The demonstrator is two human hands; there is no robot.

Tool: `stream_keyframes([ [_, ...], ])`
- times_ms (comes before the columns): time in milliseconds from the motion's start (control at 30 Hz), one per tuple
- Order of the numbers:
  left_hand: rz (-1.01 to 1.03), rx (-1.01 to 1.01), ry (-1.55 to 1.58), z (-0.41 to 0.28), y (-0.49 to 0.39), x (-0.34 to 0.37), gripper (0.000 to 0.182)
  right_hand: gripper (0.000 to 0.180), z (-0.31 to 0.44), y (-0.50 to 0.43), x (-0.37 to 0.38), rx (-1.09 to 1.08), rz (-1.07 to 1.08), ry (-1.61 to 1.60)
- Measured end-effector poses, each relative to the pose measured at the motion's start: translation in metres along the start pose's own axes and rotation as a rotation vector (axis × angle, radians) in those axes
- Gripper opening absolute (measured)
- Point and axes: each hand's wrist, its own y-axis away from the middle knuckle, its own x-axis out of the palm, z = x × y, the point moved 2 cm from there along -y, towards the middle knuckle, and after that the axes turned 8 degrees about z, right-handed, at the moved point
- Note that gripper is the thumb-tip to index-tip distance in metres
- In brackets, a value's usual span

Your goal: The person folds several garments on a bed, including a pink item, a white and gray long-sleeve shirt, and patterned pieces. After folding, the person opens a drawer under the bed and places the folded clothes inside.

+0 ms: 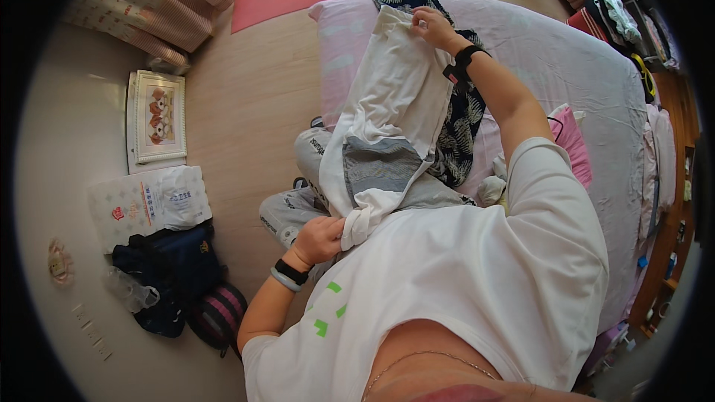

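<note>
A white garment (385, 95) with a grey striped panel (382, 164) is stretched from my lap up over the bed's edge. My left hand (317, 239) grips its bunched near end, close to my waist. At the far end my right hand (433, 27) has its fingers curled at the edge of the cloth and appears to pinch it. Under the garment and along its right side lies a dark cloth with a pale leaf pattern (461, 139). Creases run across the white fabric above the striped panel.
The bed (558, 100) carries a pale pink sheet and a bright pink cloth item (575, 148). Clothes hang on a rack (620, 22) beyond it. Along the left wall stand a framed dog picture (160, 117), a tissue pack (151, 201) and dark blue bags (173, 268).
</note>
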Motion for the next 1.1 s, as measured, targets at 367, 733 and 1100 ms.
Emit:
stream_keyframes([
  [367, 0.046, -0.080, 0.050, 0.003, 0.004, 0.005, 0.030, 0.016, 0.008, 0.001, -0.002, -0.054, -0.044, -0.220],
  [733, -0.001, -0.016, 0.058, 0.006, 0.001, 0.005, 0.034, 0.023, 0.071, 0.063, -0.018, 0.134, 0.713, -0.501],
  [1100, -0.028, 0.029, -0.014, 0.001, 0.002, 0.005, 0.029, 0.027, 0.001, 0.028, 0.015, 0.513, 0.087, -0.450],
])
